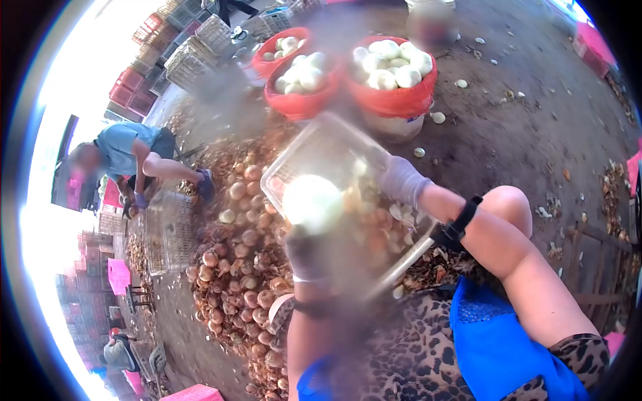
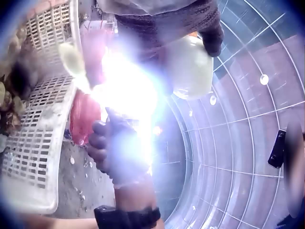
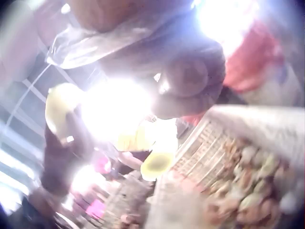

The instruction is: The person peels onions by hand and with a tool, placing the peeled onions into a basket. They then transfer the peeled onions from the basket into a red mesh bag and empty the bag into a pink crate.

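Observation:
A large peeled onion (image 1: 311, 204) (image 2: 193, 69) (image 3: 61, 107) is held in my gloved left hand (image 1: 309, 257) (image 2: 167, 28) (image 3: 64, 152), fingers curled round its side. My right hand (image 1: 404, 180) (image 2: 119, 148) (image 3: 181, 76), also gloved, is over the pale plastic crate (image 1: 284, 150) (image 2: 57, 119) (image 3: 209, 124). Its fingers are curled in the left wrist view; glare hides whether they grip anything. A pale piece (image 2: 71, 59) (image 3: 157, 164) shows beside the glare in both wrist views. Peelings and onion bits (image 3: 248, 191) lie in the crate.
Red-lined tubs (image 1: 394, 100) of peeled onions stand beyond the crate. Unpeeled onions (image 1: 234, 281) are heaped on the ground to the left. Another person (image 1: 137, 154) bends by a crate (image 1: 170, 230) at the left. Stacked crates (image 1: 194, 63) stand farther back.

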### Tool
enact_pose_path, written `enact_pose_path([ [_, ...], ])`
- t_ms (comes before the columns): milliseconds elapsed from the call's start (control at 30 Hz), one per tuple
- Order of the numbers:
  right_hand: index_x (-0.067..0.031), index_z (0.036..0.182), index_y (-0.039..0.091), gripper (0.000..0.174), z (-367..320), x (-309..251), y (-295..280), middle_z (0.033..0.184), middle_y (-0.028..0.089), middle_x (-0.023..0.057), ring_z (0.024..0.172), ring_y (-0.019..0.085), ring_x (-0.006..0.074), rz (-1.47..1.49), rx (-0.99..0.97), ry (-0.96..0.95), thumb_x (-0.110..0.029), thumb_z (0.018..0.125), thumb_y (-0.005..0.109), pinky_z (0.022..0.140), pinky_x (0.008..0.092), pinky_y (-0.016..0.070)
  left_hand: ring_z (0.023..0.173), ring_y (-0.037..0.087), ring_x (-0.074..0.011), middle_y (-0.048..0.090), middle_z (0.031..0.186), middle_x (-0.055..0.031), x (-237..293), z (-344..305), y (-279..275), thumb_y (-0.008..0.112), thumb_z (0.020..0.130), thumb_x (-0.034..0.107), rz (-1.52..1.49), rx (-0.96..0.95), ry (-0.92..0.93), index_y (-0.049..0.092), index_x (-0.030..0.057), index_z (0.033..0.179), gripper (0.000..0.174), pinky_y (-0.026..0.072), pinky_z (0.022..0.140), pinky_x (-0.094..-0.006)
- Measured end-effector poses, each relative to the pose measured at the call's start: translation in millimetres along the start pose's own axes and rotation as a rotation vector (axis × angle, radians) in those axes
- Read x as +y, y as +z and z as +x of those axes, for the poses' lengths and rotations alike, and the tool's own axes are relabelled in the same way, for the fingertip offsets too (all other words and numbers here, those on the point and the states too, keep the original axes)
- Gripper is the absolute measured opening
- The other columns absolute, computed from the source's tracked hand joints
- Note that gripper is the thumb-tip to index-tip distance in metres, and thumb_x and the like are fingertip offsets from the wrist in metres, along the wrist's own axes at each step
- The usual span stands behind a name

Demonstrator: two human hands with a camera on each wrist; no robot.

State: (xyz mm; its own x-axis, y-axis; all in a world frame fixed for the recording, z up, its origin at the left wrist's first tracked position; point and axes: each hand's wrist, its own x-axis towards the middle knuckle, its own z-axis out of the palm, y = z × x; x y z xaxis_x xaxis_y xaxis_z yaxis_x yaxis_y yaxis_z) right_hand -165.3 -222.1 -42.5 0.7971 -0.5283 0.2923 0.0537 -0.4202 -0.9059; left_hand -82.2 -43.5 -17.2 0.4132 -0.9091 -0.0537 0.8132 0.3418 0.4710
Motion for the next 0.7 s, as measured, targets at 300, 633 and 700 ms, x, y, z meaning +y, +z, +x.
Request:
enact_pose_path([
  [300, -0.0011, 0.133, 0.043, 0.059, -11.0, -66.1, -12.0, 0.115, 0.059, 0.0062, 0.097, 0.058, 0.0121, 0.702, -0.435, 0.569, -0.007, 0.078, 0.066, 0.084, 0.0261, 0.05, 0.108, 0.054, -0.0246, 0.053, 0.116, -0.0067, 1.9, 0.2, -24.9, 0.078, 0.07, 0.033, 0.705, 0.314, 0.406, 0.044, 0.0041, 0.13, 0.074, 0.0458, 0.095, -0.038],
  [633, -0.002, 0.125, 0.053, 0.057, -22.6, -32.8, 10.5, 0.112, 0.061, 0.0076, 0.099, 0.06, 0.015, 0.826, -0.373, 0.476, -0.007, 0.072, 0.072, 0.085, 0.0292, 0.0507, 0.098, 0.06, -0.0269, 0.055, 0.116, -0.0152, 11.6, 15.4, -66.5, 0.068, 0.084, 0.033, 0.822, 0.531, 0.45, 0.042, 0.0025, 0.127, 0.059, 0.0554, 0.079, -0.0379],
  [700, -0.003, 0.125, 0.053, 0.056, -23.4, -24.8, 15.6, 0.112, 0.061, 0.0073, 0.099, 0.059, 0.0147, 0.752, -0.31, 0.444, -0.009, 0.073, 0.073, 0.085, 0.0296, 0.0501, 0.1, 0.059, -0.0286, 0.052, 0.121, -0.0165, 13.3, 8.8, -67.0, 0.065, 0.083, 0.047, 0.64, 0.459, 0.258, 0.04, 0.0032, 0.129, 0.068, 0.0551, 0.079, -0.0391],
])
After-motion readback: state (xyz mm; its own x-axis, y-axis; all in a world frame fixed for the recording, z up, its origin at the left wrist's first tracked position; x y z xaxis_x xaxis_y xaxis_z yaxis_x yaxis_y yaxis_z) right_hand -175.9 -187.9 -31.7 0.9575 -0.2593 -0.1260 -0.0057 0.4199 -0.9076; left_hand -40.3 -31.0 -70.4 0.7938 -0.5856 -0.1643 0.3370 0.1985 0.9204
